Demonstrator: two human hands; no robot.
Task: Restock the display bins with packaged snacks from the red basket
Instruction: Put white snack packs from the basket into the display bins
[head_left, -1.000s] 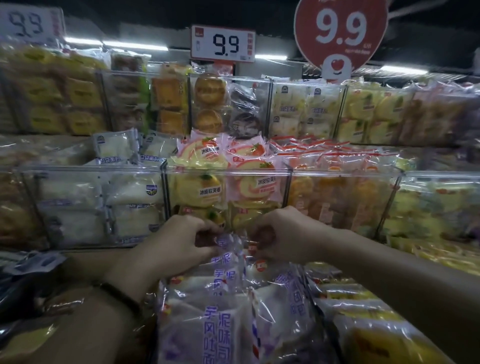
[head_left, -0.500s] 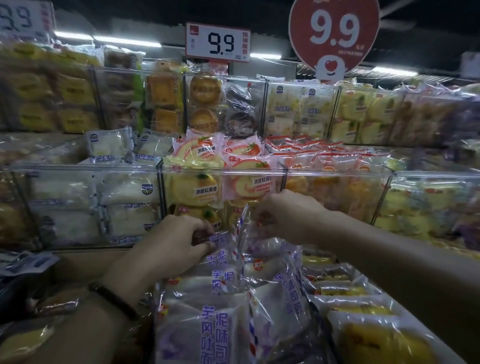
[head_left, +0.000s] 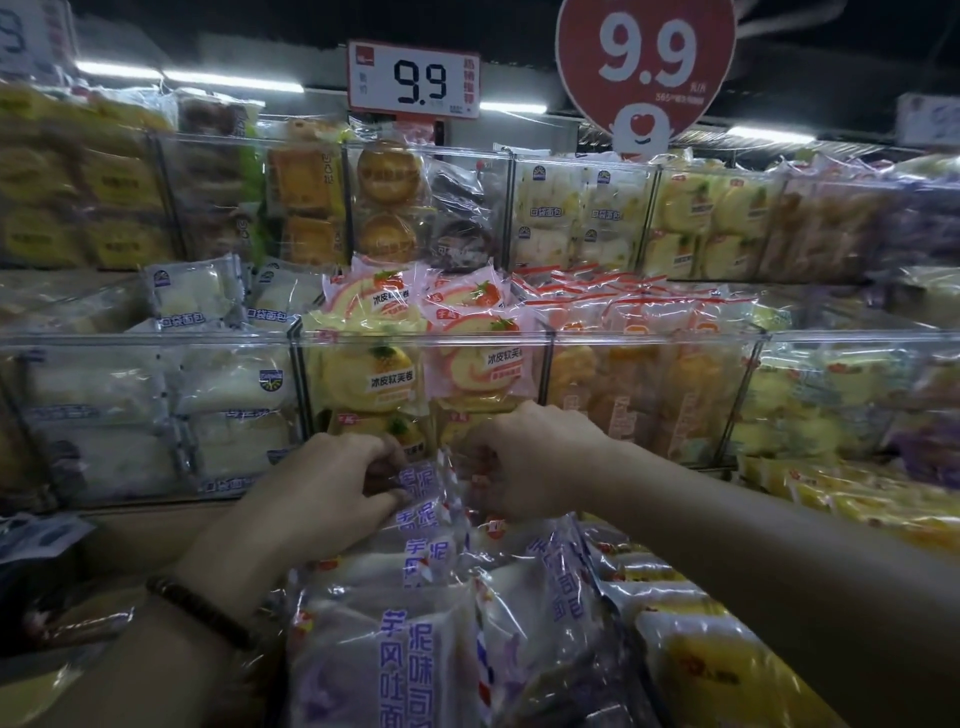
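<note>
Packet top (head_left: 422, 483) between curled fingers (head_left: 353, 449)

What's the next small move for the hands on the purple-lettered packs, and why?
Probably press the purple-lettered packs down and back so they seat in their row. The left hand and right hand each pinch wrapper tops at the row's far end, where the packs stand crowded and leaning, just below the clear bin of roll cakes.

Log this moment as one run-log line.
left hand: grips purple-label packets | right hand: grips same packets | location: below clear bins | red basket: not in view
</note>
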